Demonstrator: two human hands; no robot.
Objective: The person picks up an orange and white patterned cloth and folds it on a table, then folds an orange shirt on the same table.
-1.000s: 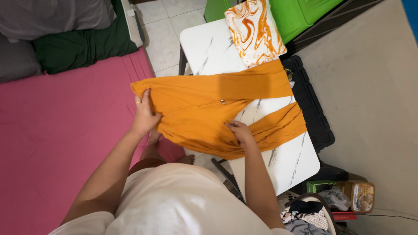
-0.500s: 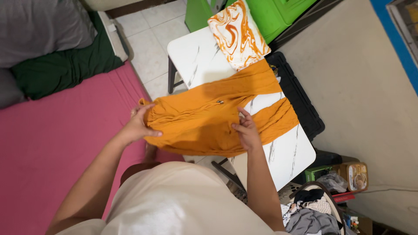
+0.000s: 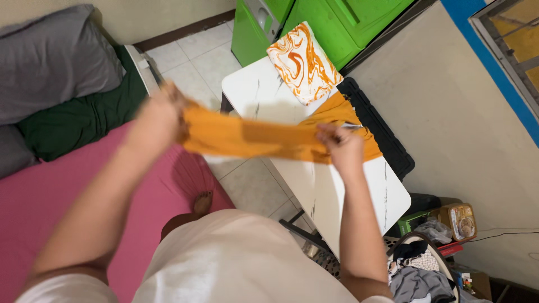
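Note:
An orange garment (image 3: 252,137) hangs stretched between my two hands above the floor and the edge of a white marble-patterned table (image 3: 331,191). My left hand (image 3: 160,118), blurred by motion, grips its left end over the pink bed edge. My right hand (image 3: 342,147) grips the right part above the table, where the rest of the cloth still lies. A folded orange-and-white swirl cloth (image 3: 303,62) rests at the table's far end.
A pink bed (image 3: 50,196) with a dark green pillow (image 3: 78,120) and grey pillows (image 3: 53,62) lies to the left. Green cabinets (image 3: 331,19) stand behind the table, a black crate (image 3: 382,140) beside it. A basket of clothes (image 3: 421,269) sits at lower right.
Both hands have lifted the orange garment off the table and pulled it out into a narrow band; my left hand has swung up and left. The view has tilted upward.

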